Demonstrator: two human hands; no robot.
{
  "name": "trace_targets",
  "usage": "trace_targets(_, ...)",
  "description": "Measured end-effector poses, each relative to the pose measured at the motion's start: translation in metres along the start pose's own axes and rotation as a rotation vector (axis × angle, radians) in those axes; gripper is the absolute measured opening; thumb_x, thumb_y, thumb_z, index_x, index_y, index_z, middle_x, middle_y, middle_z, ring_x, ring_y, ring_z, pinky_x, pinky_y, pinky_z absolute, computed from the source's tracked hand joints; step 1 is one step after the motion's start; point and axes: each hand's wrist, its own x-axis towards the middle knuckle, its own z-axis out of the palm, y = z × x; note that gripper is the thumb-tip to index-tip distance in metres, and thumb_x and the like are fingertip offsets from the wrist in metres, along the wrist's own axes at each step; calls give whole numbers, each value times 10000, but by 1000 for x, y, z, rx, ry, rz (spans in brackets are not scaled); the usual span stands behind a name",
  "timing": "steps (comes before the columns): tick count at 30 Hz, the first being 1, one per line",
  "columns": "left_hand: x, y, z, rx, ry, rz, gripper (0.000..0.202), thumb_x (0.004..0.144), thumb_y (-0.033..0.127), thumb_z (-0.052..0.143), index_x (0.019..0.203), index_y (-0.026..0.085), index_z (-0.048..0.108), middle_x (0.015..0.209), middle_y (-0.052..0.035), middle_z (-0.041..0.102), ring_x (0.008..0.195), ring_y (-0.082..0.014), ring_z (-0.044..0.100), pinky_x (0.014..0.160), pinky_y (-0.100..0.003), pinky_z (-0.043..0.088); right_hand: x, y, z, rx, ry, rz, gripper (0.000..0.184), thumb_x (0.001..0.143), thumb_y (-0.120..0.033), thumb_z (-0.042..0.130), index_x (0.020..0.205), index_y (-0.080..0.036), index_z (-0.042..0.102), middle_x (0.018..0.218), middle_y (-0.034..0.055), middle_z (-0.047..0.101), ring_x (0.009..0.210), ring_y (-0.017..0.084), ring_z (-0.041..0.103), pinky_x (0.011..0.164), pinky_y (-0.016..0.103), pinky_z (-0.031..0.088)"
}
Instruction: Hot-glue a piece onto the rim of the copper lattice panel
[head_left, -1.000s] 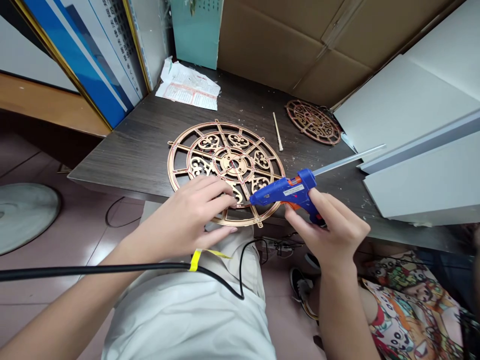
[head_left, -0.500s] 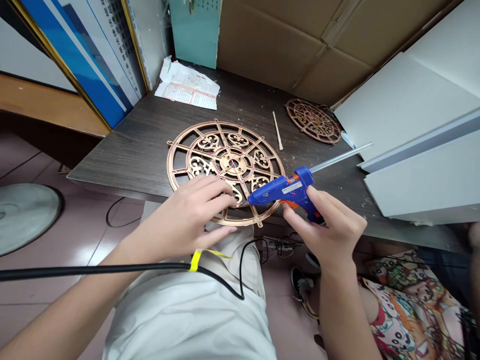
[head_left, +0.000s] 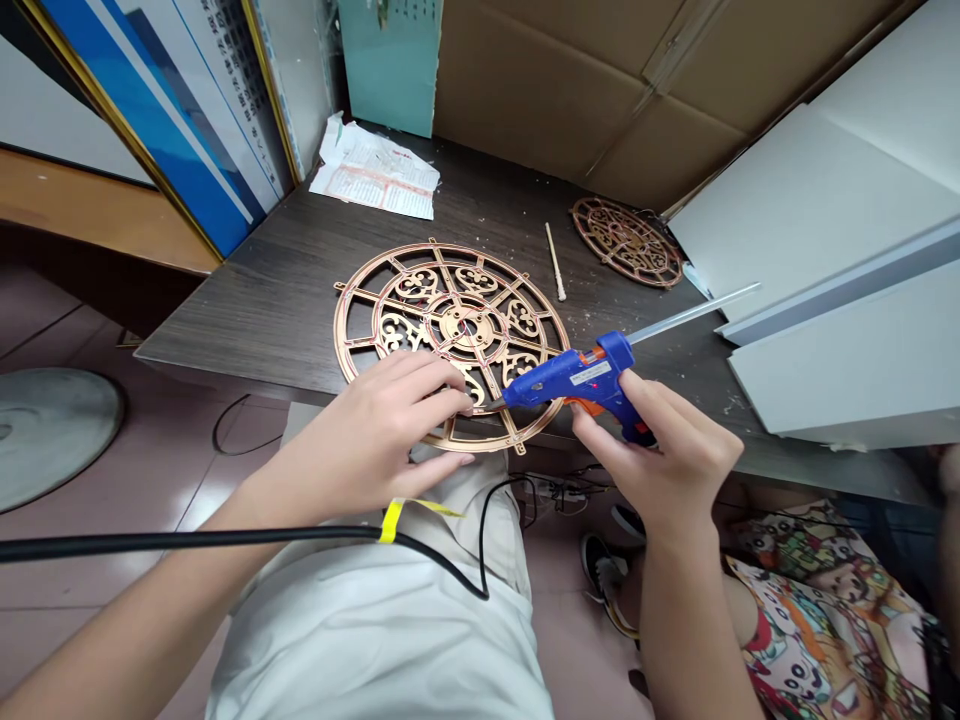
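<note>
A large round copper-coloured fretwork disc lies on the dark wooden table, its near rim overhanging the front edge. My left hand rests on that near rim, fingers closed down on it. My right hand grips a blue hot-glue gun with an orange trigger. Its nozzle touches the disc just right of my left fingertips. A clear glue stick juts from the back of the gun.
A smaller fretwork disc and a thin wooden stick lie farther back. A printed paper sits at the back left. White boards lean at the right, cardboard behind. A black cable crosses my lap.
The glue gun has shifted slightly along the disc's near rim, first left and up, then back right and lower. My left hand has stayed in place.
</note>
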Motion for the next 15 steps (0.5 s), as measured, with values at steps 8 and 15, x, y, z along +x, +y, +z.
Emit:
trace_targets(8,-1,-3,4,3,26,16,229,936,321,677,1102,170,629,1140,-81,651,1135,-250,582,995,-413,458,1,-6,2,7,-45,137,265,812,-282,792,1028,-155,706,704,-16,644,543,102,495,558,242,451)
trace_targets(15,-2,-6,6,1,46,48,237,931,321,679,1103,171,617,1137,-79,644,1152,-245,575,1014,-407,451,-3,-8,3,7,-68,112,285,815,-272,798,1051,-149,698,766,5,694,566,109,527,585,243,466)
